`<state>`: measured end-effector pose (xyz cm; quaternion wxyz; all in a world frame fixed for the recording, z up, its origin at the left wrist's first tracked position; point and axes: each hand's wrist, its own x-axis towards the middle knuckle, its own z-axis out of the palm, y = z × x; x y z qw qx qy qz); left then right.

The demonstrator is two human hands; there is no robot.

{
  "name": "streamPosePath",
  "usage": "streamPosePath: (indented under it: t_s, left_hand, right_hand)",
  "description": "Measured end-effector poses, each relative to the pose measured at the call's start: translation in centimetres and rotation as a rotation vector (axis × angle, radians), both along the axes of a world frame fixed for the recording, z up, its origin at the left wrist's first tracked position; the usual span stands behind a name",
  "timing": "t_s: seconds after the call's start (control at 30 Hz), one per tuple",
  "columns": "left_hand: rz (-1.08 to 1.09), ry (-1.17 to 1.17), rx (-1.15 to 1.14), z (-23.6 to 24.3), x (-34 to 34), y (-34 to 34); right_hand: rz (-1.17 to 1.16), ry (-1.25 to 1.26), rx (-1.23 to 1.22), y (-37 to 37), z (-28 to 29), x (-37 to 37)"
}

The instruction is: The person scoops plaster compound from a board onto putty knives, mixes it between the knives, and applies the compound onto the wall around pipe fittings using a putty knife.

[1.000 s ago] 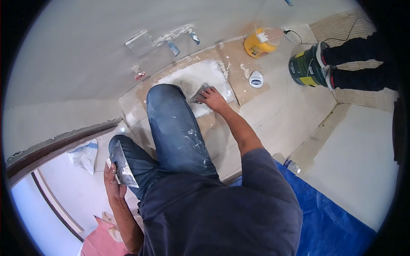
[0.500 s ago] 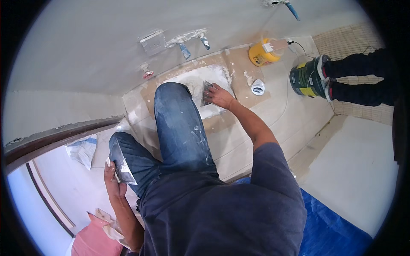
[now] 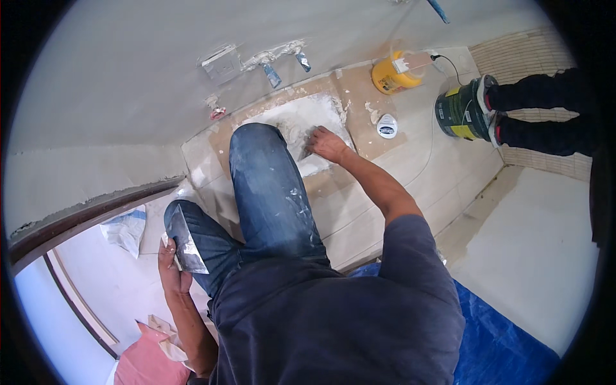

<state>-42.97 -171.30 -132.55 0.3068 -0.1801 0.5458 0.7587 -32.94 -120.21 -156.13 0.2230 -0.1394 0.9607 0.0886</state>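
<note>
Grey metal plate (image 3: pixel 190 247) in left hand (image 3: pixel 172 269): grips it by the left edge, thumb and fingers clamped on it, pale smears on the face. Slants in front of the left leg (image 3: pixel 205 219) in view; cannot tell if touching. In right hand (image 3: pixel 328 146), grey scraper (image 3: pixel 305 153), mostly hidden under the fingers; curls tight round it, low at the white compound (image 3: pixel 327 109). Cannot tell if pressing or just above. As for the compound, spread in a whitish patch over brown sheeting (image 3: pixel 373 145) on the floor, just past the right knee (image 3: pixel 256 133), with lumps near the far right corner. To the right on the same sheeting, white round tub (image 3: pixel 386 126); further back, near the wall, yellow bucket (image 3: pixel 390 77). Far right, dark green bucket (image 3: pixel 457 110), with a co-worker's shoes (image 3: pixel 486 93) against its end and dark trousers (image 3: pixel 539 96) beyond. On the wall ahead, blue-wrapped pipe stubs (image 3: pixel 271 75) beside a pale box (image 3: pixel 221 64). Lower right, blue tarp (image 3: pixel 504 346). Lower left, pink sheet (image 3: pixel 151 362); above it, well apart, white bag (image 3: pixel 126 229) with a blue stripe
</note>
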Motion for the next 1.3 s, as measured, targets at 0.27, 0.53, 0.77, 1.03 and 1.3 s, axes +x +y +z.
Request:
streamPosePath:
  t_s: [0.27,0.53,0.77,1.03,1.3]
  left_hand:
    - [-0.042,-0.021,0.024,0.0,0.0,0.7]
    - [-0.025,0.004,0.028,0.8,-0.3,0.7]
    - [0.033,0.003,0.044,-0.1,0.5,-1.6]
    - [-0.005,-0.019,0.026,0.0,-0.3,-0.3]
    - [-0.003,-0.027,0.031,0.0,-0.4,0.2]
  right_hand:
    - [-0.083,0.273,-0.132,-0.4,-2.2,1.1]
    - [-0.062,-0.023,0.034,0.9,-2.9,-1.8]
    - [-0.098,0.304,-0.215,2.1,0.2,-3.7]
    - [-0.148,0.078,0.040,0.0,-0.8,-4.3]
    - [-1.109,0.257,-0.390,1.6,-0.6,0.4]
